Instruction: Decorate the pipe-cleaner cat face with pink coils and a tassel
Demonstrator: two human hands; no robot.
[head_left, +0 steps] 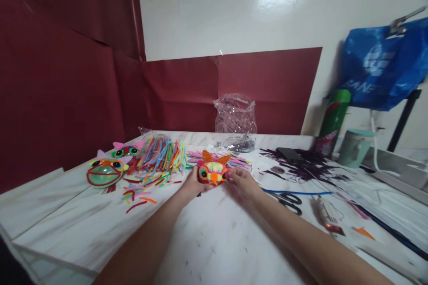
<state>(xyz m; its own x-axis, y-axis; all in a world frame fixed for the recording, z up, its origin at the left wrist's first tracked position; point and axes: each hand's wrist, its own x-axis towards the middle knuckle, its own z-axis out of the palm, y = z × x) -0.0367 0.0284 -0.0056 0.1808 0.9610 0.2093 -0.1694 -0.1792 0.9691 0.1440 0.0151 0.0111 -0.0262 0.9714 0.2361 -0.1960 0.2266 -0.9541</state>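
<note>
My left hand (pixel 193 184) is closed around the left side and underside of a small pipe-cleaner animal face (pixel 214 172). The face has orange pointed ears, round eyes with coloured rims, an orange nose and a yellow and pink front. At its right side, the fingers of my right hand (pixel 245 184) pinch together at a small pink-red part on the edge. Blur hides exactly how that part joins on. Both hands hold the face just above the white marble-look table (pixel 210 240).
Two finished-looking animal faces (pixel 104 171) lie at left beside bundled coloured pipe cleaners (pixel 163 153) and loose cut pieces. To the right are black-handled scissors (pixel 290 202), a glue gun (pixel 329 216), a phone (pixel 290 155), dark purple strands (pixel 310 167), a lidded mug (pixel 355 149) and a green spray can (pixel 336 116).
</note>
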